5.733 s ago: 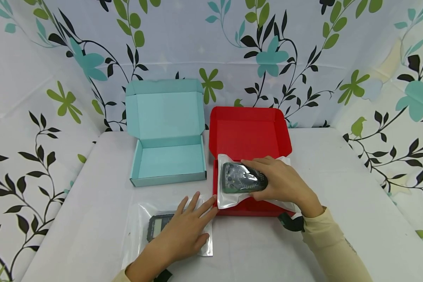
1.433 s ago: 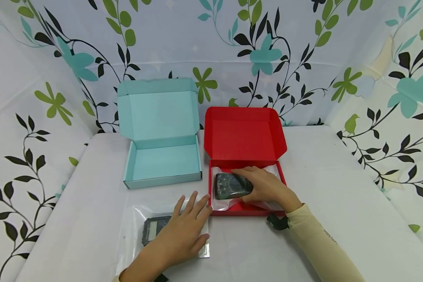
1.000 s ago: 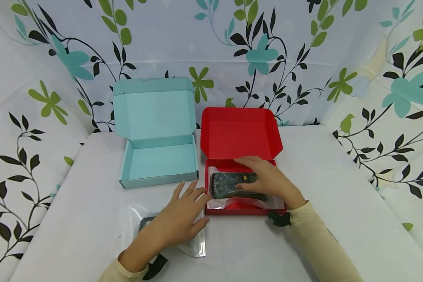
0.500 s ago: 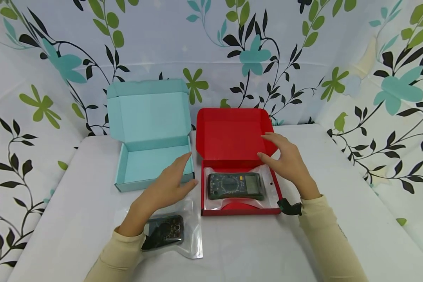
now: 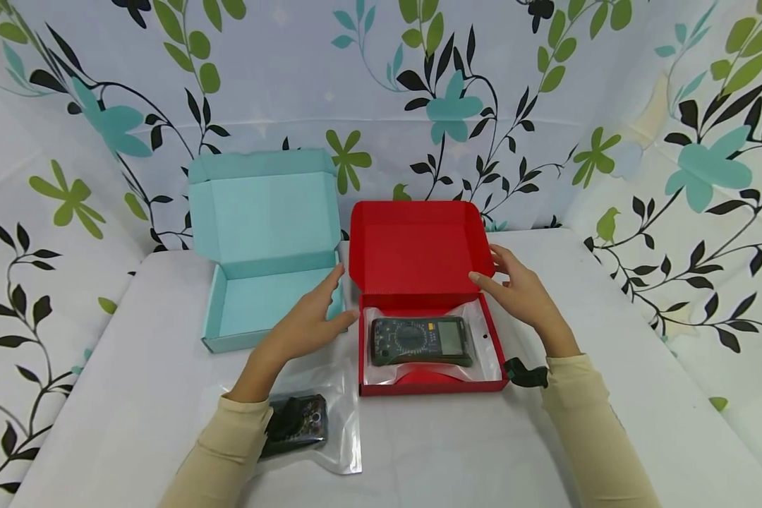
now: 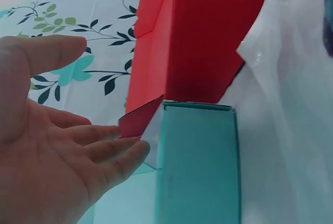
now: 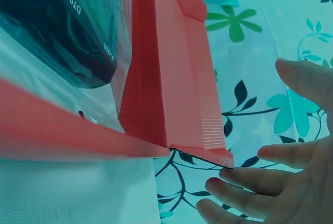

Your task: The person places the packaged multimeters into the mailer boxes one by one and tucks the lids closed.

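Red box point(image 5: 441, 389): lid point(image 5: 419, 247) raised; inside, a multimeter point(image 5: 419, 340) lies face up in a clear bag point(image 5: 482, 337).
Teal box point(image 5: 235, 343): left of the red box, also open, floor showing.
Second bag point(image 5: 346, 446): front-left of the red box, around a dark device point(image 5: 315, 425).
Left hand point(image 5: 306, 326): spread, gripping nothing, left of the red box.
Right hand point(image 5: 522, 293): fingers extended, seemingly unclasped, at the lid's right edge; contact cannot be told.

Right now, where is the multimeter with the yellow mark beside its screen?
In the head view, the multimeter lies in its clear bag inside the open red box, just right of the teal box.
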{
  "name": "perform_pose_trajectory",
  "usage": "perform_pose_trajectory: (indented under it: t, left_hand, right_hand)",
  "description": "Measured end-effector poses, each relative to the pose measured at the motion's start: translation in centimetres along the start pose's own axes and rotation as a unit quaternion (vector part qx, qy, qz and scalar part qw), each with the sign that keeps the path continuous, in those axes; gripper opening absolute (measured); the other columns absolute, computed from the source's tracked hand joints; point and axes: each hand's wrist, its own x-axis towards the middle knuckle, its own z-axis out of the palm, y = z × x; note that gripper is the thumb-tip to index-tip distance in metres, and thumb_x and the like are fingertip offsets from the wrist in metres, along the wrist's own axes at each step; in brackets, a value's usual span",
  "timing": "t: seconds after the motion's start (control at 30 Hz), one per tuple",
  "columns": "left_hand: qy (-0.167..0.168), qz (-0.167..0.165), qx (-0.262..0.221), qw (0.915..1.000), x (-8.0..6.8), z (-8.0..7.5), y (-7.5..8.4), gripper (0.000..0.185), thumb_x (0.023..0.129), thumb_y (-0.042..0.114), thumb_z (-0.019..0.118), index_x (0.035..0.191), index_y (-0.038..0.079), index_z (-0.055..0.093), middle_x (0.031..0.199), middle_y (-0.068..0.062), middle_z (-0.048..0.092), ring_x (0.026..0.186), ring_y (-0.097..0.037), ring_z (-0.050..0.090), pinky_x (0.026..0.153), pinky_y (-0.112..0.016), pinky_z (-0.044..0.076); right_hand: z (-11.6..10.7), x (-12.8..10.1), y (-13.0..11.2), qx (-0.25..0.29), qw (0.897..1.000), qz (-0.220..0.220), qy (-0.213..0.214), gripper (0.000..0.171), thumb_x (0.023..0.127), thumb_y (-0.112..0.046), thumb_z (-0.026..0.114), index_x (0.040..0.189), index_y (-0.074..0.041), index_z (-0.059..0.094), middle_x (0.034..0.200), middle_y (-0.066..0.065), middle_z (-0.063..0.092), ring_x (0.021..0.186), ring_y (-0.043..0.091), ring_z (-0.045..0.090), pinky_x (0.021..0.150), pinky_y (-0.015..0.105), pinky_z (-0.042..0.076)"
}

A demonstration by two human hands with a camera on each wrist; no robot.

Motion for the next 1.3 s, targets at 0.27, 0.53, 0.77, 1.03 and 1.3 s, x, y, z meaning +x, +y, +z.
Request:
perform_pose_trajectory:
  t: [0.27, 0.53, 0.77, 1.03, 1.3]
  left_hand:
    - [-0.008, -0.003, -0.009, 0.9999, 0.3, 0.5, -0.1, 0.086, 0.102, 0.026, 0.066, 0.167, 0.006, 0.013, 0.171, -0.012, 0.02, 0.154, -0.03, 0.021, 0.115, -0.058, 0.031]
    - [0.0, 0.005, -0.006, 1.0, 0.1, 0.7, 0.2, 0.087, 0.1, 0.026, 0.069, 0.167, 0.007, 0.016, 0.169, -0.012, 0.025, 0.153, -0.031, 0.025, 0.112, -0.059, 0.036]
    - [0.003, 0.011, 0.0, 0.9999, -0.1, 0.4, 0.6, 0.086, 0.101, 0.031, 0.067, 0.167, 0.01, 0.016, 0.167, -0.012, 0.029, 0.151, -0.029, 0.029, 0.112, -0.059, 0.036]
    - [0.001, 0.007, 0.009, 0.9999, -0.4, 0.2, 0.7, 0.086, 0.101, 0.03, 0.067, 0.167, 0.009, 0.016, 0.165, -0.013, 0.034, 0.149, -0.033, 0.033, 0.11, -0.06, 0.039]
    - [0.001, 0.015, 0.014, 0.9998, -0.4, 0.1, 0.9, 0.085, 0.101, 0.029, 0.067, 0.167, 0.01, 0.016, 0.162, -0.013, 0.038, 0.147, -0.033, 0.036, 0.11, -0.059, 0.039]
  right_hand:
    - [-0.1, 0.0, -0.3, 0.012, 1.0, 0.001, 0.019, 0.085, 0.099, -0.039, 0.07, 0.164, -0.008, 0.025, 0.156, 0.025, 0.043, 0.137, 0.046, 0.045, 0.099, 0.063, 0.047]
    - [-0.3, -0.3, -0.5, 0.031, 0.999, 0.004, 0.04, 0.082, 0.099, -0.035, 0.071, 0.164, -0.008, 0.028, 0.152, 0.025, 0.048, 0.135, 0.048, 0.049, 0.095, 0.06, 0.051]
    - [-0.5, -0.4, -0.5, 0.033, 0.997, -0.013, 0.07, 0.073, 0.102, -0.038, 0.067, 0.16, -0.006, 0.036, 0.144, 0.023, 0.057, 0.128, 0.043, 0.056, 0.094, 0.06, 0.052]
    - [-0.6, -0.6, -0.7, 0.042, 0.995, -0.015, 0.087, 0.069, 0.102, -0.039, 0.066, 0.157, -0.006, 0.042, 0.138, 0.021, 0.062, 0.126, 0.041, 0.058, 0.094, 0.061, 0.052]
    - [-0.5, -0.7, -0.7, 0.049, 0.993, -0.013, 0.107, 0.064, 0.102, -0.041, 0.065, 0.153, -0.007, 0.048, 0.132, 0.019, 0.066, 0.125, 0.04, 0.059, 0.094, 0.062, 0.051]
